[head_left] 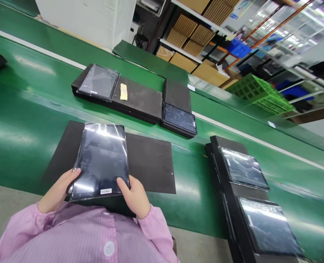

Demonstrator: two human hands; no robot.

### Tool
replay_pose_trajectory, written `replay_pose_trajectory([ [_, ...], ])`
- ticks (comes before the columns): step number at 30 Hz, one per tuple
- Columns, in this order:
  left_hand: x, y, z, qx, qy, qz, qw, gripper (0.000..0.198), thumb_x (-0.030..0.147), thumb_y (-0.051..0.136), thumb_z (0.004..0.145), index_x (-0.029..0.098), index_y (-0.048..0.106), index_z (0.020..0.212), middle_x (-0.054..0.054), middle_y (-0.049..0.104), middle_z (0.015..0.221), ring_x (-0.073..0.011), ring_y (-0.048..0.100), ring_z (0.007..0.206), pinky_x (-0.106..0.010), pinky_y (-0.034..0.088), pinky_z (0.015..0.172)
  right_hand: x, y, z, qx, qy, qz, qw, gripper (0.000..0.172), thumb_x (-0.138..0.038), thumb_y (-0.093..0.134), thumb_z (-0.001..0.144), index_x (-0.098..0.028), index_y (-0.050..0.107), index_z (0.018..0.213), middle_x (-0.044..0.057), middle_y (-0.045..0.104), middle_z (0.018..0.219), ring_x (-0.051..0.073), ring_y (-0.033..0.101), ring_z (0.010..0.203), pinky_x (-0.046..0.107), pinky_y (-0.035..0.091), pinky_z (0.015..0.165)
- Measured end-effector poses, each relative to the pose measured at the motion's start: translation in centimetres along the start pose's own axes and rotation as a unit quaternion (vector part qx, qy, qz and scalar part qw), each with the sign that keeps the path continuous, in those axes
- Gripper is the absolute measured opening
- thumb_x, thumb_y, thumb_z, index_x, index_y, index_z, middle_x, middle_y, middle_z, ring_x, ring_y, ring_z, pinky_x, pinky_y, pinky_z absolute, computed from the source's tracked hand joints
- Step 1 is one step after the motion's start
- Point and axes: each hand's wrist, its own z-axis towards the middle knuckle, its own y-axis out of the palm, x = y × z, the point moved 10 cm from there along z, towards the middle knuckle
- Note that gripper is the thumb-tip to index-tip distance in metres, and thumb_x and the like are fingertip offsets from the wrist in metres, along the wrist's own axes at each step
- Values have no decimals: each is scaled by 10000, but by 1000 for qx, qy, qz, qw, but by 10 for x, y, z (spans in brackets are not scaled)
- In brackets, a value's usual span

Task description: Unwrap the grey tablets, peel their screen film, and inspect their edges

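Observation:
Between my two hands is a black tablet (104, 157) with a glossy screen, a film wrap and a small white label at its near edge. My left hand (58, 190) grips its lower left corner, thumb on the front. My right hand (134, 195) grips the lower right edge, with the thumb on the screen. Another thin panel edge shows beneath the tablet at the left; I cannot tell how many are stacked. A flat dark foam mat (151, 160) lies under and behind it on the green bench (189, 204).
Farther back, a wrapped tablet (100, 82) and a yellow note (124, 91) lie on a dark foam block (142, 100). A smaller tablet (180, 118) rests beside it. At right, tablets (244, 168) sit on stacked dark foam. A green crate (260, 95) stands beyond the bench.

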Motion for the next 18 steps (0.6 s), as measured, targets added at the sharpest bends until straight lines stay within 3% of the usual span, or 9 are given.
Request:
replay_pose_trajectory([
  [3,13,13,-4,-32,26,69,997,602,562,804,709,181,700,1164,-103,753,1140,-295,710,1020,-341,581,886,-5,-9,-2,39,2,-128,991,376,-466,611,823,-199,553,566,79,623,600,257,619,672,379,411,719],
  [6,23,22,-6,-66,61,116,989,608,546,797,717,158,686,1173,-121,751,1139,-319,710,1024,-369,585,876,-9,-18,8,54,-3,-172,984,487,-493,686,754,-215,437,441,75,556,489,269,616,617,389,413,691],
  [8,27,27,-6,-95,84,132,983,584,550,774,736,149,691,1152,-124,757,1110,-322,714,1013,-382,582,885,-17,-25,23,48,-24,-129,990,425,-506,740,703,-201,544,481,78,623,538,256,633,626,370,441,681],
  [10,36,35,-4,-117,125,153,973,553,550,756,745,150,703,1124,-119,761,1093,-319,714,1012,-397,570,927,-30,-36,41,51,-57,-65,995,339,-523,728,707,-185,704,695,80,732,712,238,673,697,337,486,689],
  [13,55,48,4,-130,173,218,952,504,521,795,680,157,737,1025,-112,775,1010,-335,722,951,-426,587,883,-48,-60,66,104,-106,49,988,460,-576,610,790,-159,730,941,87,772,901,223,703,801,319,540,712],
  [16,86,62,13,-137,215,262,931,403,439,851,603,187,764,905,-91,777,915,-330,730,891,-414,603,828,-54,-80,72,195,-145,131,961,474,-610,616,762,-149,697,833,85,744,796,232,686,768,350,556,704],
  [18,119,66,13,-123,281,261,915,312,413,858,582,209,767,800,-67,761,821,-308,727,826,-400,601,811,-53,-80,68,219,-163,164,948,408,-584,705,665,-180,657,684,65,695,672,241,663,694,377,556,667],
])
